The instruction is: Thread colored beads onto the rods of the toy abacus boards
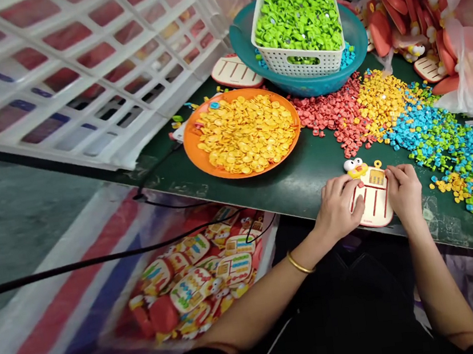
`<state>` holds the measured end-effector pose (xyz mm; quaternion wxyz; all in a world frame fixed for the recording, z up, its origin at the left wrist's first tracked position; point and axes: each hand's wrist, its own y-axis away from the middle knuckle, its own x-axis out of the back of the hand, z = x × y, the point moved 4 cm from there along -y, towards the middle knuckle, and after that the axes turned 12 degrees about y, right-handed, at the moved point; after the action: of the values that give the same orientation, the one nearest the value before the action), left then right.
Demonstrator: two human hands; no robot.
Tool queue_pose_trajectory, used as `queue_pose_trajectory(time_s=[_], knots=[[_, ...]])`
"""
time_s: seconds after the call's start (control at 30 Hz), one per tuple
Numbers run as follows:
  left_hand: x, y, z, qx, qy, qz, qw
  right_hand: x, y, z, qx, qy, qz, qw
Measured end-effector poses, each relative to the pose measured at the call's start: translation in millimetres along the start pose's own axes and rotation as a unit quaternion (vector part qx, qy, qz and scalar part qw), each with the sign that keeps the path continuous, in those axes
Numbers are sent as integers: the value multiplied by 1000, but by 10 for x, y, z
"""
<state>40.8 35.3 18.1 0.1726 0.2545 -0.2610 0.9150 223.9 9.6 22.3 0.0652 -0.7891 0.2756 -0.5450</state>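
Note:
A cream toy board (376,208) with a red rim, dark red slots and a yellow duck head with bulging eyes lies at the table's front edge. My left hand (337,207) is closed round its left side, thumb over the face. A small red piece (360,185) shows at the left fingertips. On the other side, my right hand (406,190) has its fingers pinched together at the board's upper right edge. Whatever is between those fingertips is hidden. A yellow grid panel (377,177) and a small ring sit at the board's top.
An orange plate (193,153) holds yellow pieces. Behind it, a white basket (313,64) of green pieces rests in a blue basin (240,33). Loose red pieces (336,113) and other colours cover the right side. A white crate (121,151) leans left; finished-looking boards (194,288) lie below.

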Motion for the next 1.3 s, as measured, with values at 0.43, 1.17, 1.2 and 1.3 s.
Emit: queue_pose_trajectory(time_s=[0.43,1.17,1.2,1.3], knots=[[33,-64,22,-48,47,-29,997,50,89,-308,-23,-146,-50,988],[0,-308,-29,-145,52,-65,986,0,84,-253,-99,-114,-17,988],[-4,-306,-27,-130,55,-50,989,-2,83,-254,-101,-115,-16,988],[-8,-285,-10,-75,46,-12,996,0,89,-252,-106,-115,-7,988]])
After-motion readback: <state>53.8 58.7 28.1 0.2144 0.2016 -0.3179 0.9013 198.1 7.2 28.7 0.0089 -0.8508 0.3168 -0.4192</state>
